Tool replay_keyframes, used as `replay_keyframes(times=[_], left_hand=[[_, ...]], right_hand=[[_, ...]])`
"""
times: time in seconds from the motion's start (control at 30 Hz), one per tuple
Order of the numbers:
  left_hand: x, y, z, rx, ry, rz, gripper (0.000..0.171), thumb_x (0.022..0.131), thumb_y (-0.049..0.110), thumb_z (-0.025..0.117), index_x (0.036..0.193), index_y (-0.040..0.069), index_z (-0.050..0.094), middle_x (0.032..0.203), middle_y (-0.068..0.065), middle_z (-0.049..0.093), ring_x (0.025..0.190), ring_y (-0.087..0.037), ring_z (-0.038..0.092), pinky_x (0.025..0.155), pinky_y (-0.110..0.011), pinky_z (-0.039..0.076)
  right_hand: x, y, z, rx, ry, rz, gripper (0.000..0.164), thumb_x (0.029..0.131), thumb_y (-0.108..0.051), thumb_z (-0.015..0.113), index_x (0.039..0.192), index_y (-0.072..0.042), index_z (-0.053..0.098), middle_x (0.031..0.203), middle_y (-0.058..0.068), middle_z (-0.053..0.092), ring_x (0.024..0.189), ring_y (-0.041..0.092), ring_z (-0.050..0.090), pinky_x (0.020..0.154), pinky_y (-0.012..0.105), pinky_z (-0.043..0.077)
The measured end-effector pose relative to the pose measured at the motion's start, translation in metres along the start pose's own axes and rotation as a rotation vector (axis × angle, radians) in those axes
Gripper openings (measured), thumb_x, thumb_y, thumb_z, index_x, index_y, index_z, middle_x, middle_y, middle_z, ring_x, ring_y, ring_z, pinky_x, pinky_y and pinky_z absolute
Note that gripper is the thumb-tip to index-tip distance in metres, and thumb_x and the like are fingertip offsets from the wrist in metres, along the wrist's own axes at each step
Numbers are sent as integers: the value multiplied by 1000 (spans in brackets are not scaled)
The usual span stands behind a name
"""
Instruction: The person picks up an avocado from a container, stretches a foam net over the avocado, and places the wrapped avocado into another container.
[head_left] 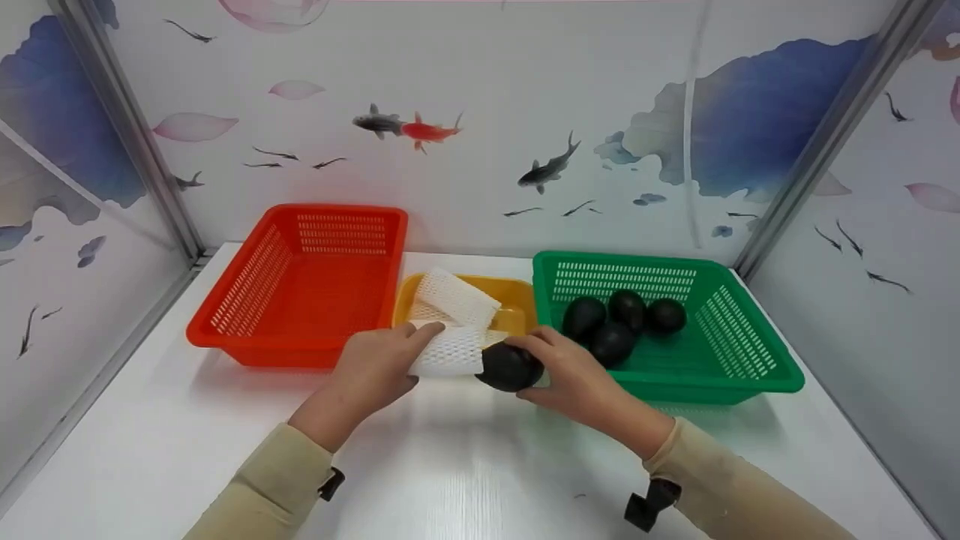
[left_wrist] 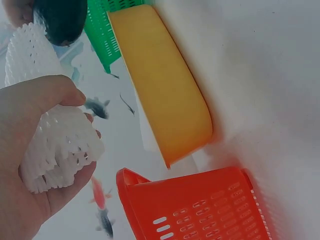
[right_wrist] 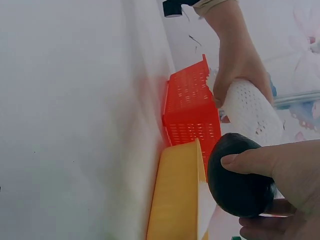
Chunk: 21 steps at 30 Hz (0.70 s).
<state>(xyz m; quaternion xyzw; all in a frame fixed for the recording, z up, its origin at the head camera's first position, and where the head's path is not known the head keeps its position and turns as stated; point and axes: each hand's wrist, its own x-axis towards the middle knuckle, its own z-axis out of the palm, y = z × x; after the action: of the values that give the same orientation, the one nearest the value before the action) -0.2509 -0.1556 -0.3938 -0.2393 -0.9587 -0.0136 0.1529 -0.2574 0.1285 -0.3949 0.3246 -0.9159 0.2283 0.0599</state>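
My left hand grips a white foam net sleeve, its thumb and fingers wrapped round it, as the left wrist view also shows. In my right hand is a dark avocado, pinched between thumb and fingers. One end of the avocado meets the sleeve's right-hand mouth; whether it sits inside cannot be told. More white foam sleeves lie in the yellow bin behind the hands. Several dark avocados rest in the green basket on the right.
A red basket with perforated walls stands at the left, holding nothing visible. All three containers stand on a white table. Patterned white panels with metal posts enclose the back and sides.
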Motion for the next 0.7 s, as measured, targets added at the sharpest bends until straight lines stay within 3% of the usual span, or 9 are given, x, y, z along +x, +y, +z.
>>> replay_keyframes(times=[0.3, 0.5, 0.7], left_hand=[[1, 1, 0, -5, -33, -23, 71, 73, 28, 87, 135, 27, 52, 80, 2, 64, 61, -15, 50, 61, -24, 48], [1, 5, 1, -18, -19, -10, 70, 74, 30, 86, 135, 27, 52, 97, -1, 67, 66, -16, 54, 63, -26, 49], [2, 11, 2, -48, 30, 39, 64, 75, 30, 85, 130, 25, 53, 102, -2, 68, 67, -18, 56, 60, -29, 50]], right_hand=[[-10, 15, -17, 109, 55, 38, 65, 75, -16, 86, 131, -17, 53, 126, -2, 56, 111, 15, 54, 94, 39, 49], [-12, 18, -24, 237, 55, 58, 66, 74, -13, 86, 131, -14, 52, 129, 2, 56, 109, 19, 56, 92, 41, 51], [-12, 17, -26, 263, 41, 55, 66, 74, -16, 86, 130, -13, 52, 125, 3, 59, 104, 18, 58, 91, 39, 51]])
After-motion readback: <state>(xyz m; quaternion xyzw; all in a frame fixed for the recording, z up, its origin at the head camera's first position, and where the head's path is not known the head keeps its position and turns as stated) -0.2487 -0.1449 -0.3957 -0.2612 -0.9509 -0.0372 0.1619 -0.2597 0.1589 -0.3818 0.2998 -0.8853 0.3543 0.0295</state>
